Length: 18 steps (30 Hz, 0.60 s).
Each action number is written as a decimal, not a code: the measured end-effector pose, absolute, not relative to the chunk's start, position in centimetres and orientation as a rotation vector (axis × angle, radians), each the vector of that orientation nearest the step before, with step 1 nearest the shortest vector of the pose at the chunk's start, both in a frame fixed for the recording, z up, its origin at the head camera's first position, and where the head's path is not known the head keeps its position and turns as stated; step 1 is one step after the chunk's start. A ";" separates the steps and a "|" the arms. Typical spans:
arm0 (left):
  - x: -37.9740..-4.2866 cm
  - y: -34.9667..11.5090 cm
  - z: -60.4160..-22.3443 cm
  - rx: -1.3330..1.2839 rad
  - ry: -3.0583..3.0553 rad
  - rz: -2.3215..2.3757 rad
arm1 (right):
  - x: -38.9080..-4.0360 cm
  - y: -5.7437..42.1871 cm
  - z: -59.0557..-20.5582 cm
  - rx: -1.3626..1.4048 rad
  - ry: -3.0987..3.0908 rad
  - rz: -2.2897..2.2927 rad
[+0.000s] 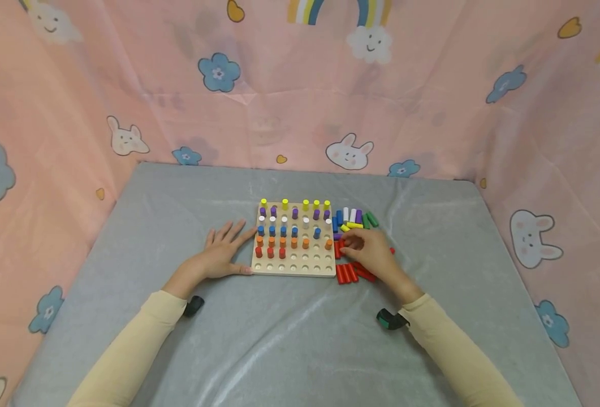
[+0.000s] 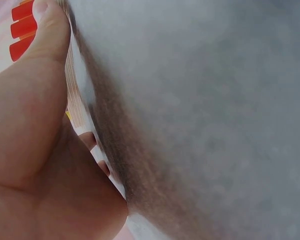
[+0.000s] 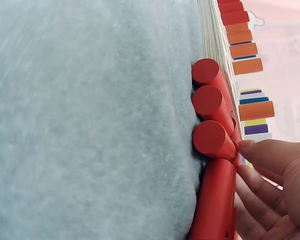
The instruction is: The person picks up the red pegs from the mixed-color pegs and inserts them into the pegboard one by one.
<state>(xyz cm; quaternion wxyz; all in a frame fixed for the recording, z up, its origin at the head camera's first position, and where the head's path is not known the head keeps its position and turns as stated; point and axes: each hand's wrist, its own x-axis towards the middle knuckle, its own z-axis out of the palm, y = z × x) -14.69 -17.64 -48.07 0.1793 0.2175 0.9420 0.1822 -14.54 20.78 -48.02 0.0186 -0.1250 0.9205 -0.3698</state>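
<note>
A wooden pegboard lies on the table, its upper rows partly filled with yellow, purple, white, blue and orange pegs. Three red pegs stand in a row nearer its front. My left hand lies spread with straight fingers, its index finger and thumb at the board's left edge. To the right of the board, my right hand is over loose red pegs, thumb and index finger parted. In the right wrist view its fingertips come right up to red pegs beside the board.
Loose blue, white, purple, yellow and green pegs lie by the board's back right corner. A grey cloth covers the table. Pink patterned curtain encloses the back and sides. Black wrist devices sit below both hands.
</note>
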 end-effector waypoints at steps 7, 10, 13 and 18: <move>-14.7 -17.6 -48.2 0.621 2.668 0.512 | -14.8 20.9 -48.0 -0.346 2.851 -1.094; -14.7 -17.6 -48.2 0.620 2.667 0.516 | -14.9 21.1 -48.0 -0.334 2.817 -1.087; -14.8 -17.6 -48.3 0.620 2.668 0.510 | -15.1 21.2 -47.9 -0.336 2.790 -1.068; -14.6 -17.7 -48.4 0.613 2.666 0.519 | -15.0 21.1 -47.8 -0.345 2.791 -1.029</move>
